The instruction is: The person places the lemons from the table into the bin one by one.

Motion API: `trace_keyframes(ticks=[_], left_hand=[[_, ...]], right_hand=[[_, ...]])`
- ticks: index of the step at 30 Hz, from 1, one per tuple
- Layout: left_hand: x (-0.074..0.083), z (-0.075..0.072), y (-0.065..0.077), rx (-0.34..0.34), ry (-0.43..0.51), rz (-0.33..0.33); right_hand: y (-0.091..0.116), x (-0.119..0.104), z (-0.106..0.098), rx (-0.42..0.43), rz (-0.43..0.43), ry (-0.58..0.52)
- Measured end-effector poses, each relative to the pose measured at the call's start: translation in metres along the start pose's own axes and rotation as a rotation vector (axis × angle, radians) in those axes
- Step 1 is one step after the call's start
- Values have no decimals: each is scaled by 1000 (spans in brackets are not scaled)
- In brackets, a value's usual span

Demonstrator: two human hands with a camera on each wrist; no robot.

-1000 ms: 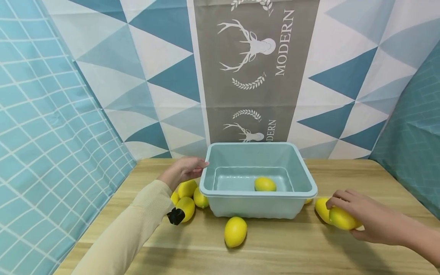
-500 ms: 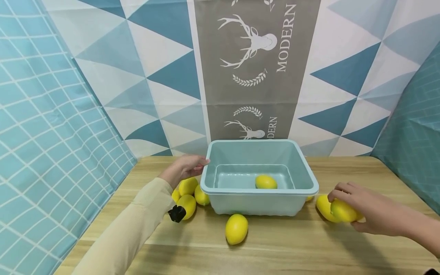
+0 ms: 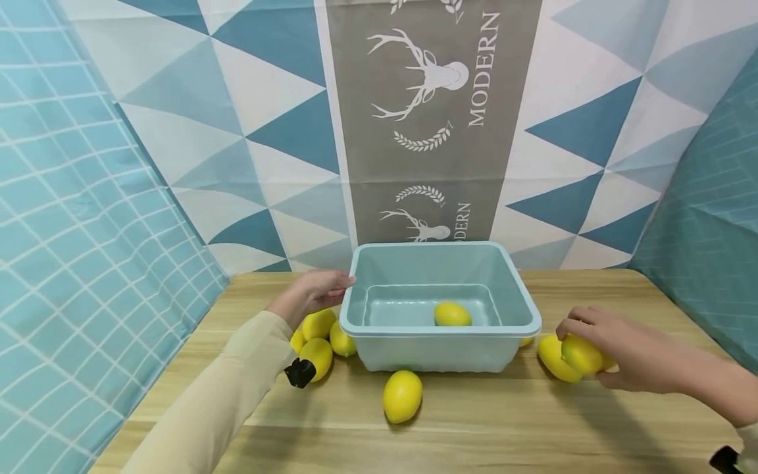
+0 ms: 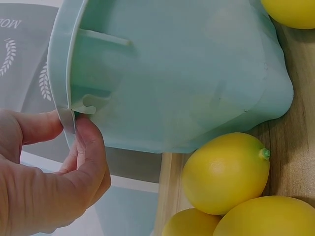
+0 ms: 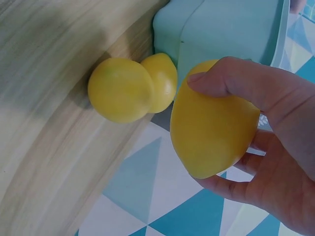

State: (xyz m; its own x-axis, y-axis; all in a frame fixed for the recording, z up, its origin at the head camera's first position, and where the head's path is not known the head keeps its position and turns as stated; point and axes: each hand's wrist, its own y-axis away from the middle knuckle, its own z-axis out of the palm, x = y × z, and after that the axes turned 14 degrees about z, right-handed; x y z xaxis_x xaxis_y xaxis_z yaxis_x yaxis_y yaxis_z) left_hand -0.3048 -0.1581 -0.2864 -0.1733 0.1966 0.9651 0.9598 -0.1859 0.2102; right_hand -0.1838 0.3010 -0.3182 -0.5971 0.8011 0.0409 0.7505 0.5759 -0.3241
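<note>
A pale blue-green plastic bin point(image 3: 438, 352) stands on the wooden table, with one lemon point(image 3: 453, 314) lying inside. My left hand point(image 3: 316, 289) pinches the bin's left rim between thumb and fingers, plainly seen in the left wrist view. At the right, my right hand point(image 3: 618, 352) grips a lemon point(image 5: 214, 128) between thumb and fingers, raised above the table. Close beside and beneath it lies another lemon point(image 3: 558, 360), with a further one point(image 5: 160, 82) against the bin's right side, mostly hidden in the head view.
A single lemon point(image 3: 403, 396) lies in front of the bin. Several lemons point(image 3: 318, 357) cluster at its left, under my left forearm. Behind the wooden table point(image 3: 474, 434) hangs a patterned cloth point(image 3: 426, 151); blue cloths close off both sides.
The whole head view shifts slightly. My right hand keeps its lemon at nearly the same spot beside the bin, and my left hand stays on the rim.
</note>
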Motion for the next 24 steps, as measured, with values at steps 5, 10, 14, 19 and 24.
trace_keyframes(ticks=[5,10,14,19,24], left_hand=[[1,2,1,26,-23,0],[1,4,1,29,-31,4],[0,6,0,35,-37,6],[0,6,1,58,-39,3],[0,4,3,69,-29,4]], right_hand=[[-4,3,-5,-9,13,7],[-7,3,-9,14,28,14],[-8,3,-9,50,6,19],[-11,4,-10,35,17,31],[-17,6,-11,39,20,41]])
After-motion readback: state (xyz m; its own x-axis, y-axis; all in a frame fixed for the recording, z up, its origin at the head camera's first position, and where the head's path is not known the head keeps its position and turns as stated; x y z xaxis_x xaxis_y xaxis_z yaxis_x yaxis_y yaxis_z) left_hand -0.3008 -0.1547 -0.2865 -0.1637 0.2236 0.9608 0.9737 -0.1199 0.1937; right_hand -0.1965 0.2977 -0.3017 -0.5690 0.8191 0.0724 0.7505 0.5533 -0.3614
